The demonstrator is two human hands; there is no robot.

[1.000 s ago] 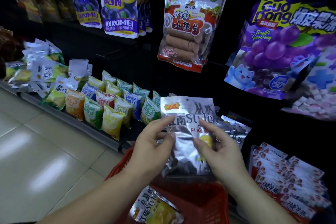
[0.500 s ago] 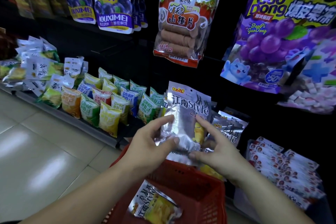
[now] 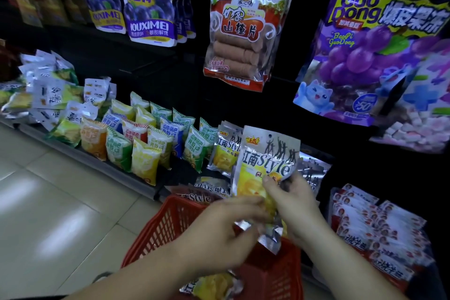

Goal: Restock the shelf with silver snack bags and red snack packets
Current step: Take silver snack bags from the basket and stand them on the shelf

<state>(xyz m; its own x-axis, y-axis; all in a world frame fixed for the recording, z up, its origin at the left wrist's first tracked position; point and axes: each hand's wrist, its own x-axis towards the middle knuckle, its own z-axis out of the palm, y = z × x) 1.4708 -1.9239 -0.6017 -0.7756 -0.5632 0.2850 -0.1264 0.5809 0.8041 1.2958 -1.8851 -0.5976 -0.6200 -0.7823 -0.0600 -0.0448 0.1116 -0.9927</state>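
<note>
A silver snack bag point(image 3: 263, 163) with yellow print stands upright above the shelf's lower row. My right hand point(image 3: 294, 202) pinches its lower right part. My left hand point(image 3: 219, 231), blurred, grips the bag's crumpled bottom edge. Other silver bags stand on the shelf: one point(image 3: 225, 151) just left of the held one, one point(image 3: 313, 168) behind it on the right. Another silver bag point(image 3: 214, 285) lies in the red basket point(image 3: 160, 226) under my arms. Red snack packets point(image 3: 370, 229) lie stacked on the shelf at the lower right.
Small green, yellow and orange packets point(image 3: 143, 141) fill the shelf to the left. Large bags hang above: a hawthorn roll bag point(image 3: 243, 27), a purple grape jelly bag point(image 3: 365, 56), prune bags point(image 3: 146, 0). Tiled floor point(image 3: 48, 202) lies at the left.
The silver bag has moved forward and up toward the shelf row. My left hand slid from the bag's middle down to its bottom edge; my right hand stays on its right side.
</note>
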